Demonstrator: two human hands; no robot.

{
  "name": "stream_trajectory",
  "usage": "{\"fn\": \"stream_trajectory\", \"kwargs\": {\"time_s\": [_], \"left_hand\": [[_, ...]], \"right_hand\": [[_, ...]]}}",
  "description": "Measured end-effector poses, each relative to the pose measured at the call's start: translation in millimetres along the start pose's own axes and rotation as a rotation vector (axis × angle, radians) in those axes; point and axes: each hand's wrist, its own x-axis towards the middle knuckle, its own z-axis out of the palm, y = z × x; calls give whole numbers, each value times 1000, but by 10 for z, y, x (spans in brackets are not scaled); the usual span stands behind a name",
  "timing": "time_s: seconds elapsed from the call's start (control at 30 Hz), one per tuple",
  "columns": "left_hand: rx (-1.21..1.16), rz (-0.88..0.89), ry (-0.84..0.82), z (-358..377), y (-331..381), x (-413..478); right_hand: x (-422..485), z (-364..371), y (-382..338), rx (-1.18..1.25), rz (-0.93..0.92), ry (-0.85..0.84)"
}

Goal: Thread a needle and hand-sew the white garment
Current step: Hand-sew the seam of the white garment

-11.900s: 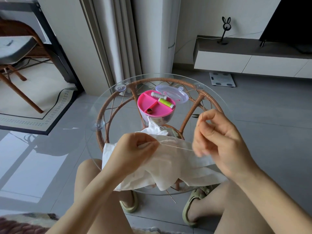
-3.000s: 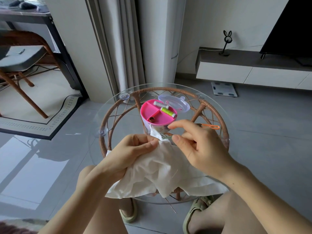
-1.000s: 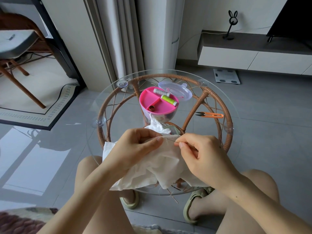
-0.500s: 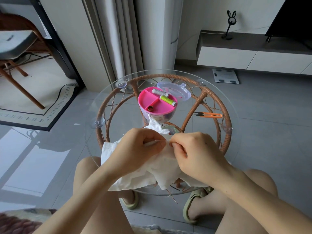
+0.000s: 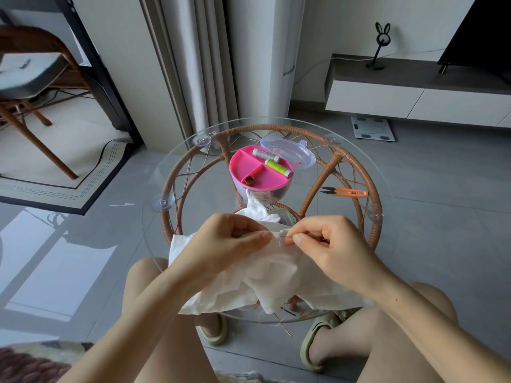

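**Glass table, white garment between two hands**

Round glass table (image 5: 177,172) on a rattan frame (image 5: 318,189) stands on a grey tiled floor, before the knees of a seated person. On its near part lies the white garment (image 5: 265,275), crumpled, and one side hangs over the near edge. The left hand (image 5: 229,239) pinches the upper fold of the cloth between thumb and fingertips. Just beside it, the right hand (image 5: 331,244) grips a thin needle (image 5: 286,236) between thumb and forefinger, and the other fingers are curled. The needle lies almost level and its tip is at the fold of the cloth. I cannot tell if a thread is in it.

Behind the garment stands a pink sewing box (image 5: 257,172) with a grey spool (image 5: 264,154) and a green spool (image 5: 278,167) in its tray. Its clear lid (image 5: 293,150) lies behind it, touching. Orange snips (image 5: 345,192) lie to the right, apart from the box. Farther back are grey curtains (image 5: 204,64), a low white cabinet (image 5: 414,98) and a bathroom scale (image 5: 372,128) on the floor.
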Motion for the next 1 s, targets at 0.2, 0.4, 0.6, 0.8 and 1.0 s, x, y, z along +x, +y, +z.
{"fn": "stream_trajectory", "kwargs": {"time_s": [0.2, 0.4, 0.6, 0.8, 1.0], "left_hand": [[-362, -73, -174, -40, -8, -17], [-571, -104, -267, -56, 10, -12], [-619, -106, -321, -67, -7, 10], [-572, -76, -274, -51, -4, 17], [-553, -81, -205, -21, -37, 21]], "right_hand": [[32, -17, -6, 201, 100, -59], [53, -27, -12, 449, 168, -103], [63, 22, 11, 552, 171, -146], [57, 48, 41, 317, 21, -189], [39, 24, 137, 154, -38, -37]]}}
